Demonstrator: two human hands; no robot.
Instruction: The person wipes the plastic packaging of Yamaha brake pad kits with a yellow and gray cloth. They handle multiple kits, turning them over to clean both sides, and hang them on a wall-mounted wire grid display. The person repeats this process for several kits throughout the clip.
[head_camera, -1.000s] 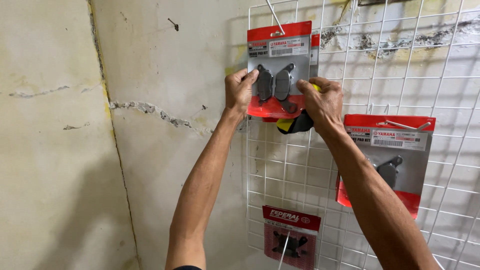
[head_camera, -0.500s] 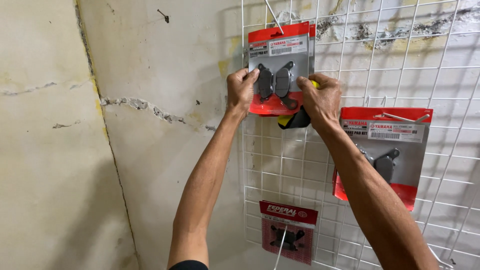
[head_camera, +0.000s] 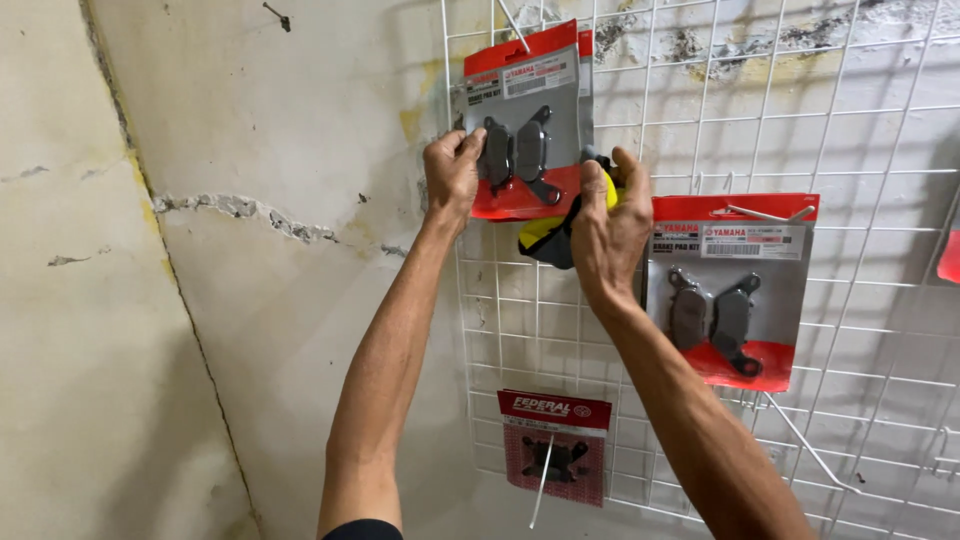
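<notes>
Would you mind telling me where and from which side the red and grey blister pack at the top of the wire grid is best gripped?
Grip the red and grey blister pack by its flat lower side edges, coming from both sides. The raised bubble fills the middle and a hook holds the top, so the thin card margins are probably easiest. The left hand already pinches the left edge; the right hand is at the lower right corner.

Your left hand (head_camera: 452, 172) and right hand (head_camera: 605, 232) grip a glossy clear-plastic blister pack (head_camera: 523, 125) on red card, dark matt metal pads inside. The yellow cloth (head_camera: 548, 235) under your right hand looks soft. The white grid rack (head_camera: 850, 130) is smooth coated wire; the wall (head_camera: 250, 260) is rough, cracked plaster.
</notes>
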